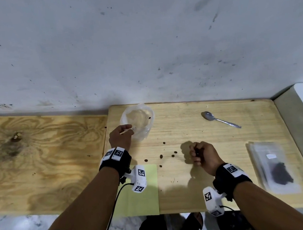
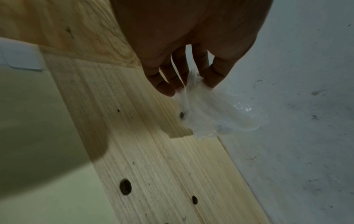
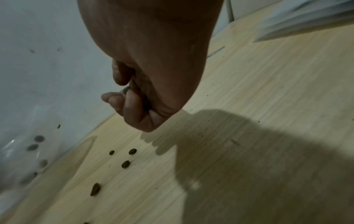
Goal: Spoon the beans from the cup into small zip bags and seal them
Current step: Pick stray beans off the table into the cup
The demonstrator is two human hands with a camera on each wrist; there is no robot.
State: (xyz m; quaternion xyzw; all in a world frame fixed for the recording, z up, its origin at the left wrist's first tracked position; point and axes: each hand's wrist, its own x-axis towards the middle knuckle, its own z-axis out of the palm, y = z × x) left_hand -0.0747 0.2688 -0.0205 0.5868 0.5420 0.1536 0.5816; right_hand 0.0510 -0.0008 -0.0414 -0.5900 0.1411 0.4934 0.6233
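Observation:
A thin clear plastic cup (image 1: 138, 120) (image 2: 220, 113) is tipped near the wall, one bean showing inside it in the head view. My left hand (image 1: 124, 133) (image 2: 187, 89) pinches its near rim between thumb and fingers. Several loose brown beans (image 1: 161, 156) (image 3: 125, 164) lie scattered on the pale board between my hands. My right hand (image 1: 198, 155) (image 3: 126, 97) is curled into a fist just above the board, with a bean (image 3: 125, 89) showing between thumb and fingers. A metal spoon (image 1: 220, 119) lies untouched beyond the right hand.
A stack of small clear zip bags (image 1: 276, 169) (image 3: 306, 22), the top one holding dark beans, lies at the right. A green paper sheet (image 1: 142, 196) (image 2: 38, 136) sits under my left wrist. The grey wall (image 1: 140, 50) runs along the board's far edge.

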